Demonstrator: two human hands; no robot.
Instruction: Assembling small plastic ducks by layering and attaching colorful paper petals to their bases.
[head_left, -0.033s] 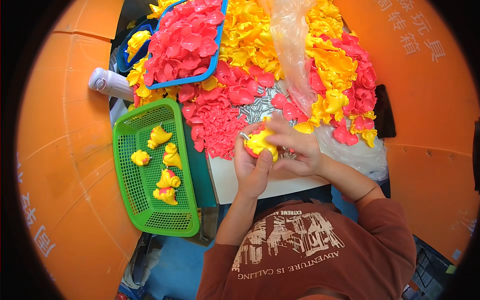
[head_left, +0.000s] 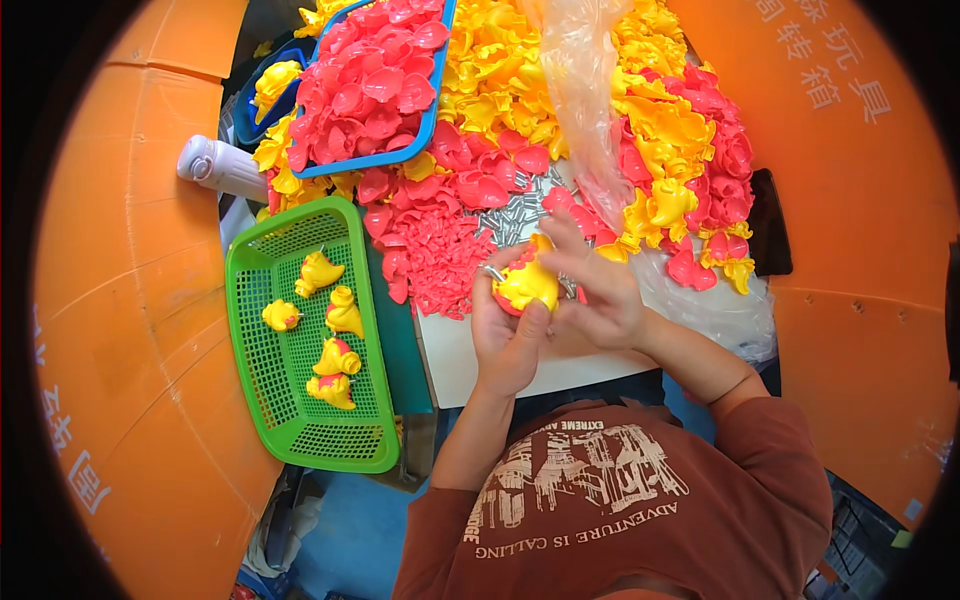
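In my left hand [head_left: 503, 348] is a small yellow-and-red plastic toy figure [head_left: 530, 285], gripped between thumb and fingers. A silvery metal pin [head_left: 492, 271] juts from the toy's left side. My right hand [head_left: 612, 305] hovers just right of the toy with its fingers apart and somewhat blurred; whether a fingertip touches the toy is hard to see. Beyond my hands lie many short metal pins [head_left: 515, 218] on the white tabletop. A heap of small red pieces [head_left: 435, 262] spreads to the left of them.
At left stands a green mesh basket [head_left: 345, 462] holding several similar toys [head_left: 336, 390]. A blue-rimmed tray [head_left: 385, 160] of red shells sits behind it, near a pale bottle [head_left: 225, 168]. Yellow shells [head_left: 490, 70] and a clear plastic bag [head_left: 580, 90] lie at the back. Orange panels [head_left: 140, 250] flank me.
My right hand has drawn slightly back from the toy, its fingers lifting. The toy and left hand have shifted a little to the right.
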